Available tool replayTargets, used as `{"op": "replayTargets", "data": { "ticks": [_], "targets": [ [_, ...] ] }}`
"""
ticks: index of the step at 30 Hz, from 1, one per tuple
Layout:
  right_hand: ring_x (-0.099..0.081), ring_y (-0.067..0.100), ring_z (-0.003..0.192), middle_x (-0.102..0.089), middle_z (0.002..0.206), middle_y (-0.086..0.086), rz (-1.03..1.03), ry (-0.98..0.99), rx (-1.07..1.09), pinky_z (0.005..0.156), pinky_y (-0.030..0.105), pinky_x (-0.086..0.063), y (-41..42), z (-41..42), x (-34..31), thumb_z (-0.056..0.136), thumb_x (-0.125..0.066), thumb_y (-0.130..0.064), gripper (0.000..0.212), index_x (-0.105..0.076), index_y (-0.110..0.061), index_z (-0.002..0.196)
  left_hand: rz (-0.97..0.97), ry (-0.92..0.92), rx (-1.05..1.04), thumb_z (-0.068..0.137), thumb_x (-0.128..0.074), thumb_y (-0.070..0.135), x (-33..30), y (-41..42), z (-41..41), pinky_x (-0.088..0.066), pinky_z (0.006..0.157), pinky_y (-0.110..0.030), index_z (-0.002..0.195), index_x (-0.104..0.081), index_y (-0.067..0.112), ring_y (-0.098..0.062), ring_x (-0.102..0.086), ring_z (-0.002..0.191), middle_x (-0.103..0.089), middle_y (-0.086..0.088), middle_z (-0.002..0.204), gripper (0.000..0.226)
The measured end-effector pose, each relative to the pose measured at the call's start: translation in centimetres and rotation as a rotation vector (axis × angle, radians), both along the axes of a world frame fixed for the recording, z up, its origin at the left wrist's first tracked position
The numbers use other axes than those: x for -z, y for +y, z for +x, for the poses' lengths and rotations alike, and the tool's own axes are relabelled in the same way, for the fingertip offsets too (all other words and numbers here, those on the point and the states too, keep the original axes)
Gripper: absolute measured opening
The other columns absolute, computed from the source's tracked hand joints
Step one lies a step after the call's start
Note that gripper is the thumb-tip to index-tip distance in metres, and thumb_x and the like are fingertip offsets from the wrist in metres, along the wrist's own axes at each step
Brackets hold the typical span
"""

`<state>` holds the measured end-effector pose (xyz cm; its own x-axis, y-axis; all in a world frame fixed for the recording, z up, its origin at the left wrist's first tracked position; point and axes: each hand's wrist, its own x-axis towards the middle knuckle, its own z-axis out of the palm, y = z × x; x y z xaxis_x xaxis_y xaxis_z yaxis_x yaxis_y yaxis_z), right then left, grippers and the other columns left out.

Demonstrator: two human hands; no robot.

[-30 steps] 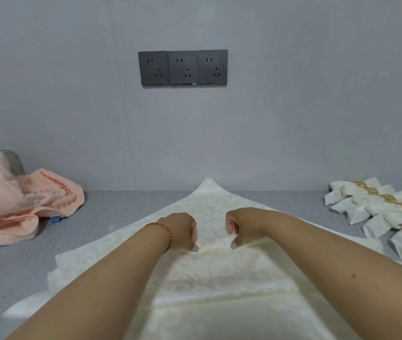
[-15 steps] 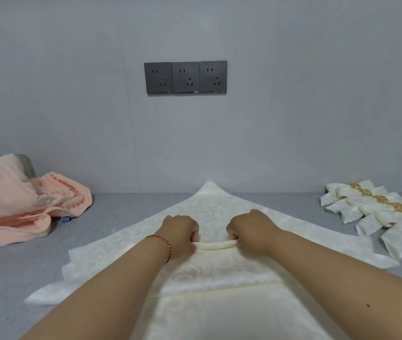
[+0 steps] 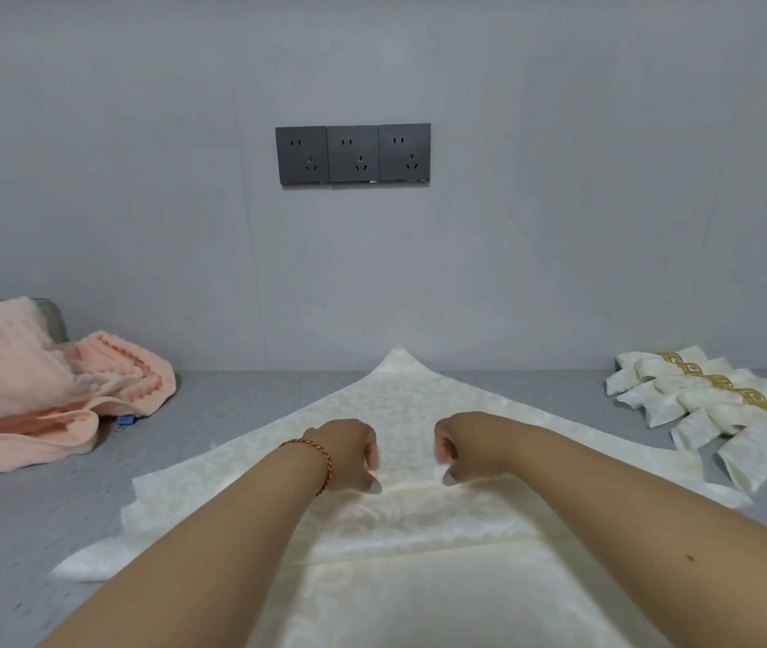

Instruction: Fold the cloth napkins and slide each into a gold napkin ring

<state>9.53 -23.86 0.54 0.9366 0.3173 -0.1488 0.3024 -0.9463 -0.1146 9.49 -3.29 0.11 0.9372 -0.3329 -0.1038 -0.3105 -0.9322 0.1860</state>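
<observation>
Broadly, the grey tabletop [image 3: 213, 413] carries everything, and most of its middle is covered by the large cream damask cloth napkin [image 3: 400, 395], laid as a diamond with one corner touching the back edge and folded bands stacked toward the near edge. At the left edge sits a crumpled peach towel [image 3: 31, 390]; at the right edge lie finished cream napkins in gold napkin rings [image 3: 718, 399], well apart from the work.

Both hands are over the napkin's centre fold. The left hand [image 3: 349, 453] and right hand [image 3: 470, 444] have their fingers curled down at the crease, apparently pinching it, though the fingertips are partly hidden.

The risks, as I judge them: the slippery fabric could slide on the tabletop, so the pleat comes out crooked; uneven pull between the hands would skew the fold; and letting go early could let the stacked bands spring open.
</observation>
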Motion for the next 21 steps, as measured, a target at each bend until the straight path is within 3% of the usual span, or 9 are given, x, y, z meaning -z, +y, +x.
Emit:
{"op": "replayTargets", "data": {
  "ticks": [2, 4, 8, 11, 13, 16, 18, 21],
  "targets": [
    [-0.052, 0.017, 0.098, -0.056, 0.111, -0.005, -0.014, 0.038, 0.018, 0.078, 0.026, -0.039, -0.1, 0.1, -0.1, 0.085, -0.068, -0.032, 0.037, -0.053, -0.021, 0.116, 0.024, 0.027, -0.031, 0.079, -0.071, 0.043, 0.0, 0.2, 0.2, -0.043, 0.100, -0.035, 0.115, -0.058, 0.025, -0.014, -0.055, 0.106, -0.056, 0.010, 0.109, 0.042],
    [-0.053, 0.018, 0.104, -0.056, 0.116, -0.003, -0.039, 0.039, 0.005, 0.079, 0.025, -0.038, 0.0, -0.1, -0.3, 0.086, -0.067, -0.031, 0.039, -0.054, -0.019, 0.121, 0.016, 0.031, -0.042, 0.079, -0.071, 0.043, 0.0, 0.2, 0.4, -0.043, 0.100, -0.035, 0.117, -0.058, 0.025, -0.015, -0.055, 0.108, -0.056, 0.009, 0.111, 0.044],
    [-0.050, 0.016, 0.087, -0.053, 0.095, -0.008, -0.072, -0.085, -0.060, 0.072, 0.026, -0.036, 0.7, -1.0, -0.1, 0.084, -0.063, -0.017, 0.014, -0.056, -0.022, 0.095, -0.039, -0.034, 0.017, 0.080, -0.074, 0.031, 0.1, -0.1, -0.4, -0.039, 0.084, -0.027, 0.097, -0.062, 0.024, -0.012, -0.053, 0.090, -0.055, 0.011, 0.093, 0.022],
    [-0.045, 0.013, 0.070, -0.048, 0.078, -0.010, -0.117, -0.248, -0.133, 0.060, 0.023, -0.026, 0.7, -2.3, 0.2, 0.076, -0.049, -0.003, 0.024, -0.042, -0.025, 0.072, -0.074, -0.107, 0.074, 0.078, -0.073, 0.019, 0.2, -0.1, -1.3, -0.032, 0.076, -0.025, 0.072, -0.055, 0.026, -0.013, -0.051, 0.081, -0.053, 0.013, 0.078, 0.021],
    [-0.037, 0.010, 0.060, -0.041, 0.070, -0.009, -0.126, -0.300, -0.181, 0.060, 0.023, -0.023, 0.6, -3.2, 0.3, 0.070, -0.045, 0.002, 0.030, -0.033, -0.024, 0.064, -0.085, -0.125, 0.084, 0.077, -0.070, 0.012, 0.2, 0.1, -1.9, -0.032, 0.074, -0.022, 0.065, -0.055, 0.027, -0.014, -0.055, 0.082, -0.057, 0.012, 0.079, 0.025],
    [-0.041, 0.017, 0.066, -0.040, 0.068, -0.009, -0.132, -0.336, -0.224, 0.063, 0.026, -0.024, 0.3, -3.7, 0.6, 0.068, -0.044, 0.004, 0.029, -0.036, -0.023, 0.065, -0.074, -0.133, 0.100, 0.079, -0.066, 0.008, 0.3, 0.5, -2.6, -0.034, 0.078, -0.018, 0.079, -0.070, 0.024, -0.011, -0.057, 0.087, -0.062, 0.010, 0.088, 0.017],
    [-0.043, 0.018, 0.071, -0.041, 0.070, -0.009, -0.122, -0.312, -0.246, 0.067, 0.027, -0.027, 0.0, -4.1, 0.6, 0.069, -0.044, 0.004, 0.029, -0.042, -0.024, 0.069, -0.026, -0.105, 0.106, 0.079, -0.064, 0.006, 0.3, 0.8, -3.1, -0.038, 0.084, -0.017, 0.091, -0.074, 0.024, -0.010, -0.057, 0.091, -0.066, 0.010, 0.097, 0.024],
    [-0.048, 0.015, 0.078, -0.052, 0.080, -0.011, -0.086, -0.196, -0.217, 0.070, 0.026, -0.037, -0.3, -4.5, 0.3, 0.072, -0.048, 0.001, 0.027, -0.051, -0.026, 0.072, -0.007, -0.015, 0.079, 0.081, -0.062, 0.010, 0.2, 1.1, -3.5, -0.049, 0.093, -0.026, 0.094, -0.074, 0.031, -0.014, -0.059, 0.100, -0.068, 0.012, 0.101, 0.027]
  ]
}}
